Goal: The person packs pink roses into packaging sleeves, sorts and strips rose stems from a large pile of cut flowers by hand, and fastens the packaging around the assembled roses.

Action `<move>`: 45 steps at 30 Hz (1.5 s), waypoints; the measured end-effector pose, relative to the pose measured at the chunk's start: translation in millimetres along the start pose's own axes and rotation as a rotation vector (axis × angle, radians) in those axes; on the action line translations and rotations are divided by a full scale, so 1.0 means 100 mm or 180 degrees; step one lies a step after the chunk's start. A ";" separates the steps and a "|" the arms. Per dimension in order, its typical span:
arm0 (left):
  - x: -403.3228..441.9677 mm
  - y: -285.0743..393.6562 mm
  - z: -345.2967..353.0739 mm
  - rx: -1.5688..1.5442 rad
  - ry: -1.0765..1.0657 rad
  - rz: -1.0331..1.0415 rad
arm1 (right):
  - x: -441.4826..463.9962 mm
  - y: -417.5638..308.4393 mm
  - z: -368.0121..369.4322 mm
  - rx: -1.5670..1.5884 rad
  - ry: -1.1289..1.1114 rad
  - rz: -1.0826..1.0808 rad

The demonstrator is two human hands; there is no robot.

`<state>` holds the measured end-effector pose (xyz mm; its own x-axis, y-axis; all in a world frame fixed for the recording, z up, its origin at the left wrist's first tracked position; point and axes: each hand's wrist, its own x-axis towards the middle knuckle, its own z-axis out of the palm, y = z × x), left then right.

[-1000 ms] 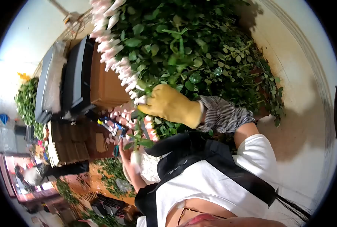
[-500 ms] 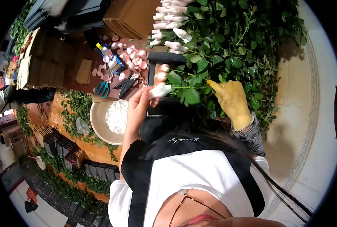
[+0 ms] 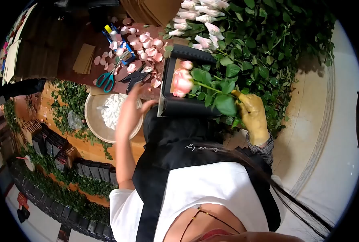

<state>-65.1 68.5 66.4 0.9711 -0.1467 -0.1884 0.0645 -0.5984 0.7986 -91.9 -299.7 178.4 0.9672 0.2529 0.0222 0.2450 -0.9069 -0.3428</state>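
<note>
- Moved leftward since half a second ago: left hand (image 3: 131, 108), away from the pink rose (image 3: 182, 82), with the white covering gone from around its head.
- Far left on the desk (image 3: 81, 78): one low stack of brown cards (image 3: 83, 58), exact number unclear, probably set aside to stay clean.
- Beside the desk edge, one pale bowl (image 3: 90, 113), near the left hand, likely to keep loose white pieces (image 3: 114, 114) together; too many to count.
- Above the bowl, one pair of teal scissors (image 3: 105, 82), probably for easy reach.
- Left hand blurred, fingers loosely spread, thumb apart, nothing visible in hold.
- Dozens of pink petals (image 3: 147, 42), seemingly left where fallen.
- Rose head over one black tray (image 3: 189, 107), beside one smaller pink bloom (image 3: 186, 64); two raised sides, perhaps for cushioning.
- Roughly a dozen white-covered blooms (image 3: 204, 42), heads aligned, presumably for quick picking.
- Far right: yellow-gloved right hand (image 3: 252, 115), closed around the rose's stem, likely against thorns.
</note>
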 end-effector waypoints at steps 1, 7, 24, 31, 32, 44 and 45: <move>0.07 0.12 0.17 -0.0915 -0.0185 0.0193 | 0.04 -0.05 0.03 0.0342 0.0127 -0.0194; 0.11 0.77 0.75 -0.3376 -0.0237 0.0580 | 0.12 -0.01 0.34 0.0311 -0.0129 -0.0123; 1.11 0.40 0.80 -0.0665 -0.0167 0.1315 | 0.25 0.09 0.65 -0.0920 -0.0048 0.0544; 1.22 0.13 1.03 -0.0774 -0.0105 0.1188 | 0.79 -0.20 1.01 0.0031 -0.0051 0.0011; 1.22 0.11 1.06 -0.0642 -0.0163 0.0977 | 0.91 -0.15 1.13 -0.0067 -0.0324 0.0160; 1.29 -0.01 1.30 -0.0326 0.0251 0.0586 | 0.97 -0.02 1.47 -0.0879 -0.0342 0.0592; 1.29 0.00 1.32 -0.0315 0.0262 0.0509 | 0.98 -0.03 1.52 -0.1142 -0.0439 0.0805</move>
<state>29.9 -54.7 -33.1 0.9860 -0.1662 -0.0106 -0.0735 -0.4917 0.8676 -8.1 -221.0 38.3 0.9876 0.0290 -0.1540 0.0334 -0.9991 0.0259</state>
